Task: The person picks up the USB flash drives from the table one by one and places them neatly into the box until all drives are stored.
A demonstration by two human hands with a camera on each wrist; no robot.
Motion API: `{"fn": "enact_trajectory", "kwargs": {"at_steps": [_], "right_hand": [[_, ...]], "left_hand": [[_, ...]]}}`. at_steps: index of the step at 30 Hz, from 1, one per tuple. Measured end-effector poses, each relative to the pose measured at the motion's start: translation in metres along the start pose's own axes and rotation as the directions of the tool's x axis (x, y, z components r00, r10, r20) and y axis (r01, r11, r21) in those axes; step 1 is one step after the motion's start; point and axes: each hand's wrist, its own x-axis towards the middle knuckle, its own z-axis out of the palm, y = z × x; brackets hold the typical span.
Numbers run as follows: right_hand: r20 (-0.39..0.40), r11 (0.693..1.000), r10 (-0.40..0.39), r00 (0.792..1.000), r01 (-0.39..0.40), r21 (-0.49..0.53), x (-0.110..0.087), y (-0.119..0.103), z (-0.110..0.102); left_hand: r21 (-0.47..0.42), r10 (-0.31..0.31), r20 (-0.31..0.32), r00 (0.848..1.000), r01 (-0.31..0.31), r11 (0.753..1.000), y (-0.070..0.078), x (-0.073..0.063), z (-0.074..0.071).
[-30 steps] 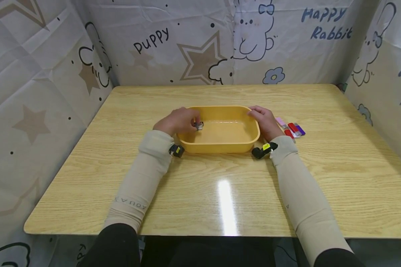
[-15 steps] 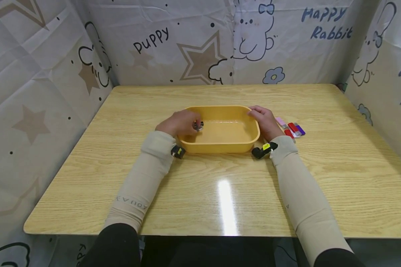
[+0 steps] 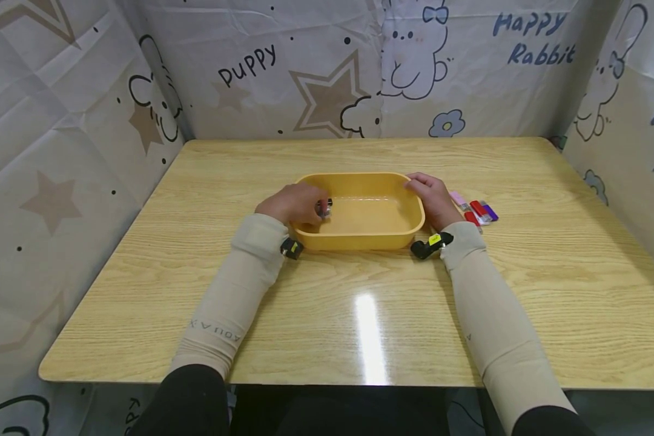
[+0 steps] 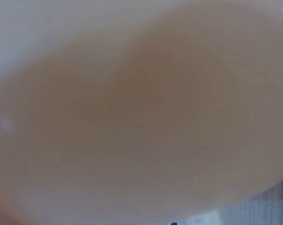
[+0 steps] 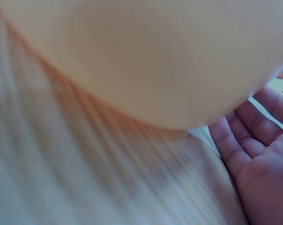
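A yellow plastic bin [image 3: 354, 241] stands in the middle of the table. My left hand [image 3: 294, 204] reaches over its left end, fingers curled down around a small silver-and-dark piece [image 3: 327, 207]; the fingers cover most of that piece, so its kind is unclear. On the opposite end my right hand [image 3: 433, 197] grips the bin by the rim, thumb on the edge and fingers along the outer wall. In the right wrist view the right hand's fingers [image 5: 240, 136] lie against the blurred bin wall [image 5: 146, 79]. The left wrist view is filled by a close blurred surface.
Several small pink, red and purple pieces with silver parts, resembling USB flash drives [image 3: 478, 209], lie just right of my right hand. The wooden table [image 3: 316, 327] ends at a front edge near me. Printed cloth walls [image 3: 327, 72] enclose the back and sides.
My left hand has shifted slightly to the right and down into the bin's left end. The right hand and the bin stay practically where they were.
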Motion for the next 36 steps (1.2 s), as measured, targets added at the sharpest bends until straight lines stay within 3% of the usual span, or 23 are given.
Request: {"fn": "enact_trajectory", "kwargs": {"at_steps": [17, 36], "right_hand": [[0.007, 1.000, -0.005, 1.000, 0.005, 0.016, 0.0008, 0.0000, -0.0010], [0.003, 1.000, 0.013, 1.000, -0.013, 0.000, 0.0008, -0.0008, -0.0008]], "left_hand": [[0.062, -0.014, -0.008, 1.000, 0.015, 0.998, -0.0010, 0.0030, 0.0042], [-0.014, -0.039, 0.015, 0.999, 0.039, 0.999, 0.0010, -0.0032, 0.0010]]}}
